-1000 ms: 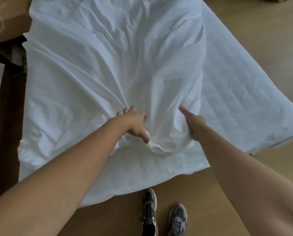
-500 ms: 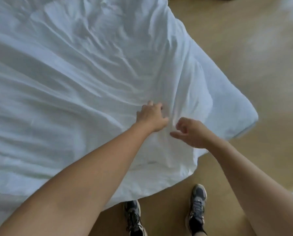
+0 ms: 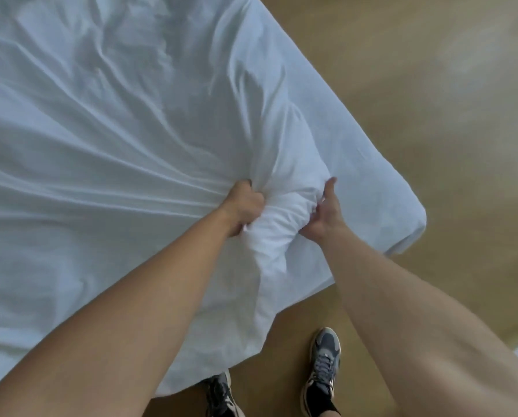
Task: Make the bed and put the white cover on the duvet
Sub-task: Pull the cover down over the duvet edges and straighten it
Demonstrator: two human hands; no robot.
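Left hand (image 3: 245, 207) and right hand (image 3: 325, 213) sit close together with a wad of cloth between them, both clenched on the white cover (image 3: 131, 130). Creases fan from the grip toward 9 and 11 o'clock. The cover fills centre to 10 o'clock, with a corner at 3. Wooden floor (image 3: 432, 115) at 2 o'clock, trainer (image 3: 323, 365) at 6.
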